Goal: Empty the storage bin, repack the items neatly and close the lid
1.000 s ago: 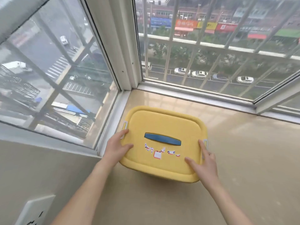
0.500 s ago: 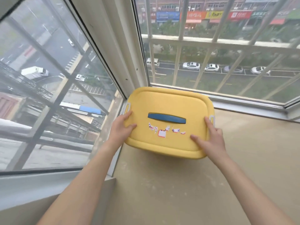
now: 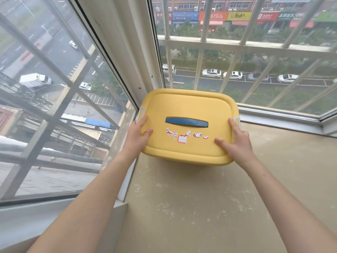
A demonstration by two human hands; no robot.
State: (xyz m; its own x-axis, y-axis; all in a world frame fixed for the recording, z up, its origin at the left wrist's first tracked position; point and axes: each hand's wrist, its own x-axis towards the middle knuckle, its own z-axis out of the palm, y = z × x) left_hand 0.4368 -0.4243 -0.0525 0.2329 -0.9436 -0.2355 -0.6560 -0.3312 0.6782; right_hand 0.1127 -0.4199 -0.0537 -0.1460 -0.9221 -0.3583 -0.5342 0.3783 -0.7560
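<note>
Soft window daylight, sharp, wide-angle edge bending.

A mottled beige window sill (image 3: pixel 218 207) runs into the corner between two white-framed windows. Pale bars (image 3: pixel 204 19) stand outside the glass. Far below are a row of parked cars (image 3: pixel 211 72), a white van (image 3: pixel 34 80), trees (image 3: pixel 187 30) and coloured shop signs (image 3: pixel 213 16)
</note>
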